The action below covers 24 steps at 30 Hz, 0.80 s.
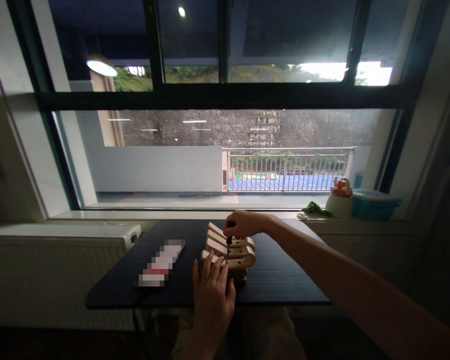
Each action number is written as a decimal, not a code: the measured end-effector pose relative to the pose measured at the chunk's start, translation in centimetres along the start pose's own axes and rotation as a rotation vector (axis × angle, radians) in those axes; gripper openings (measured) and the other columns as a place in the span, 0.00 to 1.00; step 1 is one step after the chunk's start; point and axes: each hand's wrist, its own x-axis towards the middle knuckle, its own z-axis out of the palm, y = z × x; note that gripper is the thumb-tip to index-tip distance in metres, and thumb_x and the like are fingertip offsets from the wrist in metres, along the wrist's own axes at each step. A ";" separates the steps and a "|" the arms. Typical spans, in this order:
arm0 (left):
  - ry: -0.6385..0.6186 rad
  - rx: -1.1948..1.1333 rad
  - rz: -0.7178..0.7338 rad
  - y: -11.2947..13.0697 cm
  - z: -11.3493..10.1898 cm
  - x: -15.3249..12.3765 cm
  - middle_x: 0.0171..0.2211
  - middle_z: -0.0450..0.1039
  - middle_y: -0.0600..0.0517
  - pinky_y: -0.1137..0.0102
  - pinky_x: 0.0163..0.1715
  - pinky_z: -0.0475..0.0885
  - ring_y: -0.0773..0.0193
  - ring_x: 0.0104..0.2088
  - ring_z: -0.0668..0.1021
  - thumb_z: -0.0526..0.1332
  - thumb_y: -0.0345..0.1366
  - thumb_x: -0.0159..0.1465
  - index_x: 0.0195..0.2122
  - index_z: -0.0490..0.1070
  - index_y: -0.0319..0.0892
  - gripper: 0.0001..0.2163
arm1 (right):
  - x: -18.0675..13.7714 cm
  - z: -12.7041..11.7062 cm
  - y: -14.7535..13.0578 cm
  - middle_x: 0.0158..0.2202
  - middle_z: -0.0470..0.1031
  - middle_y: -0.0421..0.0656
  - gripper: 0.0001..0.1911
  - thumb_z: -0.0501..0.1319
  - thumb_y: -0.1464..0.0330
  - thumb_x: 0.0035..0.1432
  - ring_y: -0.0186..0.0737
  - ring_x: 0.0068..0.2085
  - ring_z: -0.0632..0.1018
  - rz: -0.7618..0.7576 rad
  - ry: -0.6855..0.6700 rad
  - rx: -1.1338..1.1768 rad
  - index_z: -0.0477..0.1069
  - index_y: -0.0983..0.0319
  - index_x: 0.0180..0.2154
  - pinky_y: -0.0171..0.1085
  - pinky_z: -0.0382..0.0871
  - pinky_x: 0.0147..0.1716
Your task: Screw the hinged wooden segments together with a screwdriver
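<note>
Daylight enters the window (225,96); edges are dark.

Slatted piece (217,247) on table (285,275); flat item (161,265) to its left; window (225,97) behind table.

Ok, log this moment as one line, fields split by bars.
left hand: fingers on slatted wooden piece | right hand: gripping screwdriver, shaft pointing down | black table: pixelated item left of wood
</note>
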 end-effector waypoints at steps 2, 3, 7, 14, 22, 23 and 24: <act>0.014 0.003 -0.031 -0.2 -0.7 0.7 0.46 0.76 0.51 0.48 0.60 0.49 0.51 0.56 0.68 0.55 0.29 0.60 0.40 0.73 0.44 0.10 | 0.0 0.1 0.0 0.29 0.78 0.46 0.13 0.57 0.65 0.54 0.33 0.27 0.75 0.001 0.006 -0.001 0.74 0.68 0.37 0.28 0.65 0.23; 0.026 0.010 -0.050 -0.3 -1.1 1.3 0.45 0.76 0.52 0.48 0.60 0.49 0.51 0.56 0.68 0.56 0.30 0.60 0.39 0.73 0.45 0.09 | 0.0 0.1 0.0 0.29 0.78 0.45 0.13 0.57 0.66 0.54 0.33 0.27 0.75 -0.002 0.007 -0.001 0.74 0.67 0.37 0.28 0.64 0.23; -0.065 0.068 -0.059 -1.0 -1.9 3.5 0.47 0.74 0.50 0.48 0.61 0.46 0.50 0.58 0.64 0.60 0.30 0.57 0.38 0.73 0.45 0.08 | -0.1 0.1 0.0 0.27 0.77 0.44 0.13 0.56 0.66 0.54 0.33 0.26 0.75 -0.005 0.013 0.003 0.73 0.67 0.37 0.28 0.64 0.23; -0.265 0.090 -0.077 -0.8 -0.8 4.5 0.42 0.75 0.50 0.45 0.60 0.44 0.50 0.56 0.66 0.62 0.33 0.56 0.34 0.74 0.45 0.05 | -0.5 0.2 0.0 0.27 0.77 0.44 0.13 0.55 0.66 0.54 0.32 0.26 0.74 -0.016 0.006 0.002 0.74 0.67 0.36 0.28 0.63 0.22; -0.214 0.116 -0.198 0.3 -0.4 4.7 0.37 0.75 0.49 0.45 0.57 0.48 0.50 0.53 0.68 0.59 0.28 0.57 0.26 0.74 0.44 0.06 | -0.9 -0.2 -0.4 0.28 0.77 0.44 0.13 0.56 0.66 0.52 0.33 0.26 0.74 -0.036 -0.011 -0.023 0.75 0.67 0.36 0.28 0.63 0.22; -0.199 0.121 -0.206 0.4 -0.3 4.7 0.37 0.75 0.49 0.45 0.57 0.49 0.50 0.52 0.68 0.59 0.28 0.57 0.26 0.74 0.44 0.06 | -0.9 -0.3 -0.5 0.28 0.77 0.44 0.13 0.57 0.67 0.52 0.32 0.27 0.74 -0.037 -0.015 -0.027 0.75 0.66 0.36 0.28 0.63 0.23; -0.187 0.124 -0.212 0.4 -0.2 4.7 0.37 0.75 0.49 0.46 0.57 0.49 0.50 0.52 0.68 0.60 0.28 0.56 0.25 0.74 0.43 0.06 | -1.0 -0.4 -0.7 0.29 0.77 0.44 0.12 0.57 0.68 0.51 0.32 0.27 0.74 -0.037 -0.020 -0.033 0.75 0.66 0.35 0.28 0.63 0.23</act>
